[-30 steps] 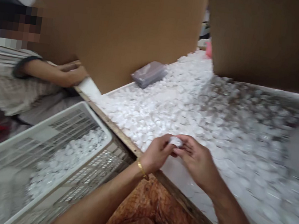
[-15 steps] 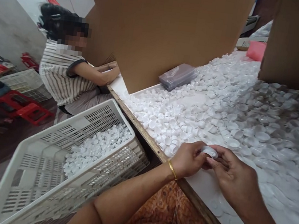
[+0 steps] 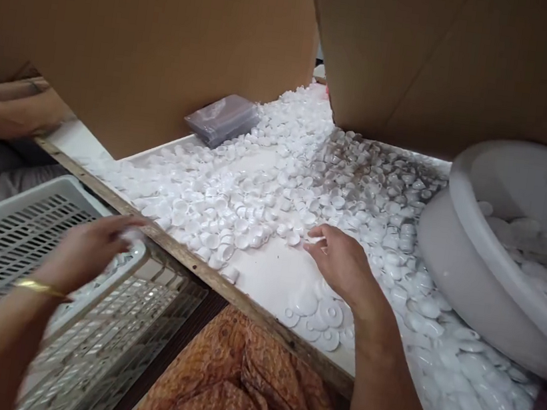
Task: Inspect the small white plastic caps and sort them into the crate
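My left hand [image 3: 89, 245], with a gold bangle at the wrist, hovers over the rim of the white slatted crate [image 3: 6, 244]; its fingers are curled around a small white cap at the fingertips. My right hand [image 3: 341, 262] rests on the table among the loose white caps [image 3: 233, 206]. Its thumb and forefinger pinch a small white piece at the edge of the pile. Flat white discs [image 3: 319, 315] lie under that wrist.
Two tall cardboard boxes [image 3: 149, 34] stand behind the pile. A white basin [image 3: 453, 255] with discs sits at the right. A grey plastic packet [image 3: 222, 117] lies by the left box. Another person's arm [image 3: 9, 106] rests at far left. The wooden table edge [image 3: 203, 276] runs diagonally.
My hands, together on one cap before, have parted: the left swung over to the crate with the cap, the right reached forward into the pile. The view turned right.
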### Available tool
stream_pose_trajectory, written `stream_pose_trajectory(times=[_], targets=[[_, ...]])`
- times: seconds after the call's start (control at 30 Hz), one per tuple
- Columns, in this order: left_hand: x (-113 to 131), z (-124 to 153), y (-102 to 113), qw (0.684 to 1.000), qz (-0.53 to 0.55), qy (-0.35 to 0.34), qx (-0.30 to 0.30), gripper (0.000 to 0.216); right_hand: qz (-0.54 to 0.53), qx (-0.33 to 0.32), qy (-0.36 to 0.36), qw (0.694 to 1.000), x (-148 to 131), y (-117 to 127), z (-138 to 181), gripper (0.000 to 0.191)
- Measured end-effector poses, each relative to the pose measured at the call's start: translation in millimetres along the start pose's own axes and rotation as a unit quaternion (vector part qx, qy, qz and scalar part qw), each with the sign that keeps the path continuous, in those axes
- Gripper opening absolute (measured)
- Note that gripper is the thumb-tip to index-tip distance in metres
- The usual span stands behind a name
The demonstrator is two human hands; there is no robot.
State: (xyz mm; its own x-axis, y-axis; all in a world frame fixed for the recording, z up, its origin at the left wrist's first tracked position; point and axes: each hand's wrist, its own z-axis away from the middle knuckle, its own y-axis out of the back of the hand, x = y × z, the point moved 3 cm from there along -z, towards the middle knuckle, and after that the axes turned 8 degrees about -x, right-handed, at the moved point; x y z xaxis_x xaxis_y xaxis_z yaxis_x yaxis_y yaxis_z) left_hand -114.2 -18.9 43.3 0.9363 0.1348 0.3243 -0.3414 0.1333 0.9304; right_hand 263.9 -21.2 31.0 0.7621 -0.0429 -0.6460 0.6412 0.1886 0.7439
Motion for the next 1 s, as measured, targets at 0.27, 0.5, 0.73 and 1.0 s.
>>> stream_pose_trajectory(times=[0.27, 0.5, 0.73, 1.0], targets=[[-13.5, -0.8, -2.2, 0.984, -0.152, -0.072, 0.062, 0.032, 0.236, -0.097, -0.09, 0.963, 11.1, 4.5, 0.4, 0.024], [186.1, -7.9, -82.5, 0.927, -0.06, -0.369, 0.02, 0.023, 0.208, -0.116, -0.099, 0.966, 20.7, 2.5, -2.0, 0.023], [230.1, -21.5, -118.2, 0.887, -0.212, -0.409, 0.005, 0.015, 0.238, -0.137, -0.151, 0.949, 35.3, 24.0, 3.0, 0.019], [187.1, 4.0, -106.1, 0.932, -0.151, -0.328, -0.042, 0.023, 0.25, -0.191, -0.094, 0.944, 20.5, 6.6, 0.4, 0.027]])
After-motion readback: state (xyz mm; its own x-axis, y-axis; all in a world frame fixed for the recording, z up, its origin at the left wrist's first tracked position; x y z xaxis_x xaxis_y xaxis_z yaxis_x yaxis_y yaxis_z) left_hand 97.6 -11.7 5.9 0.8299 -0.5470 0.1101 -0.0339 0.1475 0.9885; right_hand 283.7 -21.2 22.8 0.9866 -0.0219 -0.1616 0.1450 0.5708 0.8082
